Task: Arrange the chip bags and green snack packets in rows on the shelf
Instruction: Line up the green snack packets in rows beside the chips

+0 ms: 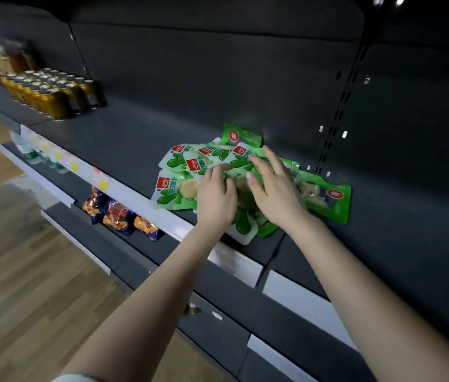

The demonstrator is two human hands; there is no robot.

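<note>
Several green snack packets (175,188) lie in a loose, overlapping pile on the dark shelf (124,144). One packet stands against the back panel (241,135), and another lies flat at the pile's right end (328,197). My left hand (215,197) rests on the middle of the pile with its fingers curled onto a packet. My right hand (273,188) hovers over the pile with fingers spread and straight, touching the packets. Dark blue and orange chip bags (118,216) sit on the shelf below, partly hidden by the upper shelf's edge.
Gold drink cans (52,92) stand in rows at the shelf's far left, with packaged goods behind them. A white price rail (124,188) with yellow tags runs along the shelf front. Bottles (36,155) show on the lower level. Wooden floor lies to the left.
</note>
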